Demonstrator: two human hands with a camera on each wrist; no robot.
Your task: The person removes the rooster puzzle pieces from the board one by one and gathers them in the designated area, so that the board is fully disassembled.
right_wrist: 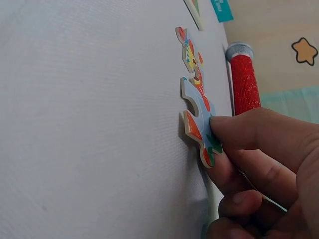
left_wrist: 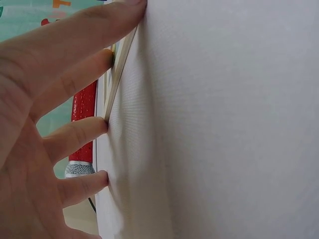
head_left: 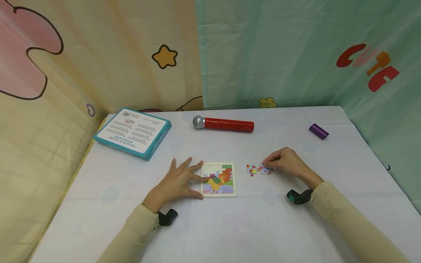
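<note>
A square jigsaw puzzle tray [head_left: 219, 195] with a pale frame lies mid-table, mostly filled with colourful pieces; its upper left part shows a bare pale patch. My left hand [head_left: 179, 183] spreads its fingers at the tray's left side. One fingertip lies over the pieces, and the thumb is by the lower left corner. To the right of the tray, my right hand [head_left: 291, 163] pinches a blue jigsaw piece [right_wrist: 203, 117] with red and green marks between thumb and fingers, tilted near the tabletop. Close to it lies another jigsaw piece [head_left: 251, 169] with yellow and red on it.
A red toy microphone [head_left: 228, 125] lies behind the tray. At the back left is a teal-edged box [head_left: 133, 131] with printed text. A purple cylinder [head_left: 318, 131] lies at the back right. Curtains [head_left: 263, 54] hang behind the white table [head_left: 250, 226].
</note>
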